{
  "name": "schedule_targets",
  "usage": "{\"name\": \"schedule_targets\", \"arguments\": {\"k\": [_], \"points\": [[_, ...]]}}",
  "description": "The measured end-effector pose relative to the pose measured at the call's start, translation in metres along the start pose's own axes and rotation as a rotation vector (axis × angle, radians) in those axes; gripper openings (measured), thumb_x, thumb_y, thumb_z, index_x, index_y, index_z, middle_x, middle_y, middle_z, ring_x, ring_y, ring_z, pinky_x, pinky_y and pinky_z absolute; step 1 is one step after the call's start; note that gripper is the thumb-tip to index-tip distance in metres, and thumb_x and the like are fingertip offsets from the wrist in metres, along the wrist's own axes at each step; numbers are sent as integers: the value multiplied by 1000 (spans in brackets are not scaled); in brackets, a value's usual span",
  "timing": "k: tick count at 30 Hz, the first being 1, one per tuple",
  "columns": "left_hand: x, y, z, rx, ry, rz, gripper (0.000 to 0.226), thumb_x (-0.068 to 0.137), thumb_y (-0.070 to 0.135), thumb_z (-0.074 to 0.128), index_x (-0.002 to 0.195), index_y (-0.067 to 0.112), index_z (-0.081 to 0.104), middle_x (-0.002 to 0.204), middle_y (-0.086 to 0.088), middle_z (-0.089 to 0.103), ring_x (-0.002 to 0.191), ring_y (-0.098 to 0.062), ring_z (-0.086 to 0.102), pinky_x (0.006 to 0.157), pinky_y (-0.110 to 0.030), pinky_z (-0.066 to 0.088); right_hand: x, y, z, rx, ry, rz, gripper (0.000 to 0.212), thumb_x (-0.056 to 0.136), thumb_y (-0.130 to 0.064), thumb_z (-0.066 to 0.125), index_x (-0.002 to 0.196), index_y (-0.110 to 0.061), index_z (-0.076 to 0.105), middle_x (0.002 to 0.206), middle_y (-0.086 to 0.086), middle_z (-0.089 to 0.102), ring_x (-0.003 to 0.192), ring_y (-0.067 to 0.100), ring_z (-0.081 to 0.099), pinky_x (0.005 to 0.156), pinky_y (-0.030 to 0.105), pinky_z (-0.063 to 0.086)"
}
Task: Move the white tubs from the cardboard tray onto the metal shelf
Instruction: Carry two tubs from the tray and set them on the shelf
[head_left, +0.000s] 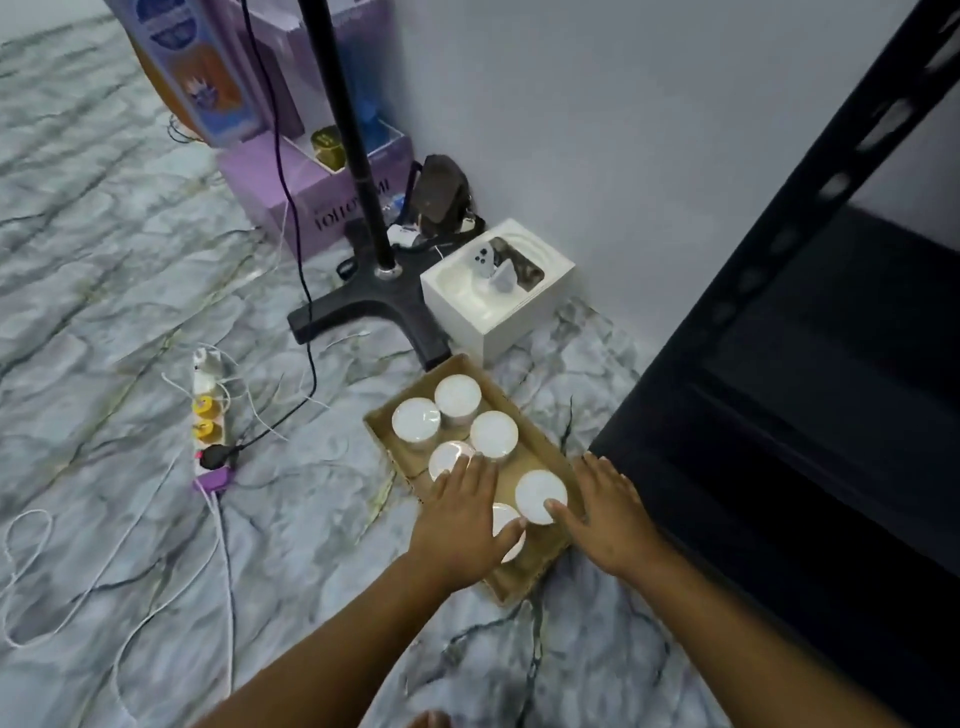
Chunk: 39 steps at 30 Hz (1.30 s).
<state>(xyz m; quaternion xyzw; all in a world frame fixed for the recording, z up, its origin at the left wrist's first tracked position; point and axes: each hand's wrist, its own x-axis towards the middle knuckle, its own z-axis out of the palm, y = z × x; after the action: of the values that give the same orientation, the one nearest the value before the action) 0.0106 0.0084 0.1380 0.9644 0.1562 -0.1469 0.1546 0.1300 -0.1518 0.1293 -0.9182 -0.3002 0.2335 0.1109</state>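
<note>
— Where are your hands right now?

— My left hand (464, 525) lies flat over the cardboard tray (540, 451), fingers straight and spread, holding nothing. Its fingertips reach the lid of one white tub (448, 460), and another tub (506, 530) sits partly under its thumb. Just right of it is a third tub (540, 497), and my right hand (608, 512) is beside that one, also flat and holding nothing, thumb on the lid's edge. Three more tubs (457, 397) stand beyond my fingers.

— How will they handle?

— I'd guess light, stiff plastic with smooth lids, so pressing from above won't lift them. I'd curl my fingers down around the round wall and keep each one upright in case the lid is loose.

— And the shelf?

— The metal shelf (810, 395) stands close to the right of my right hand; no tub is on the part I can see
</note>
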Motion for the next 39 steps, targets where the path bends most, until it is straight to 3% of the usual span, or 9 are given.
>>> {"name": "schedule_targets", "arguments": {"k": [6, 12, 16, 23, 27, 31, 34, 37, 39], "points": [[49, -34, 101, -49, -39, 11, 81, 91, 65, 31, 152, 20, 3, 160, -3, -1, 147, -21, -3, 118, -38, 2, 63, 44, 98, -45, -23, -64, 98, 70, -79, 17, 147, -20, 17, 157, 5, 18, 145, 23, 12, 117, 42, 15], [67, -54, 171, -70, -145, 47, 100, 82, 70, 47, 151, 19, -5, 160, -2, -4, 147, -23, -3, 120, -42, 10, 91, 72, 148, -56, -13, -96, 94, 79, -64, 54, 149, -18, 11, 158, 5, 12, 145, 21, 10, 118, 39, 14], [79, -55, 199, -51, -95, 48, 114, 72, 68, 61, 151, 15, -4, 160, -3, 4, 146, -22, 8, 117, -40, 21, 105, 86, 162, -58, -14, -118, 105, 75, -57, 65, 149, -14, 5, 158, 6, 8, 145, 20, 7, 117, 34, 9], [90, -46, 209, 15, -12, -33, 117, 68, 65, 67, 149, 9, 3, 151, -1, 22, 137, -19, 28, 104, -41, 33, 113, 89, 171, -36, 16, -57, 110, 68, -53, 74, 147, -11, 10, 152, 7, 21, 138, 27, 27, 111, 38, 27], [92, -50, 204, -122, 22, -23, 113, 67, 58, 72, 148, 11, 9, 148, -1, 26, 134, -19, 32, 103, -35, 37, 114, 89, 170, 45, 67, -37, 108, 62, -51, 79, 144, -15, 18, 148, 5, 24, 134, 26, 30, 107, 36, 30], [89, -58, 195, -353, 82, 7, 118, 65, 52, 78, 150, 15, 4, 154, 0, 15, 140, -18, 23, 109, -30, 30, 109, 94, 165, 344, 124, -79, 106, 58, -34, 87, 141, -22, 21, 140, 1, 23, 122, 12, 30, 99, 26, 27], [86, -61, 193, -471, 185, 33, 115, 66, 50, 78, 150, 21, 6, 149, 5, 19, 134, -12, 26, 101, -24, 35, 108, 100, 167, 511, 153, -106, 106, 56, -28, 90, 138, -26, 23, 138, -2, 31, 126, 16, 34, 100, 30, 33], [81, -61, 194, -655, 238, 28, 113, 65, 48, 79, 148, 27, 5, 148, 14, 14, 135, 0, 18, 102, -15, 25, 107, 101, 166, 625, 195, -69, 105, 51, -32, 91, 132, -36, 25, 131, -8, 40, 121, 15, 40, 99, 37, 40], [78, -63, 196, -730, 263, 8, 117, 65, 51, 79, 147, 34, -2, 154, 20, -2, 142, 2, 1, 110, -14, 14, 105, 100, 164, 679, 225, -47, 105, 49, -32, 92, 130, -40, 26, 128, -12, 39, 119, 12, 39, 98, 37, 41]]}}
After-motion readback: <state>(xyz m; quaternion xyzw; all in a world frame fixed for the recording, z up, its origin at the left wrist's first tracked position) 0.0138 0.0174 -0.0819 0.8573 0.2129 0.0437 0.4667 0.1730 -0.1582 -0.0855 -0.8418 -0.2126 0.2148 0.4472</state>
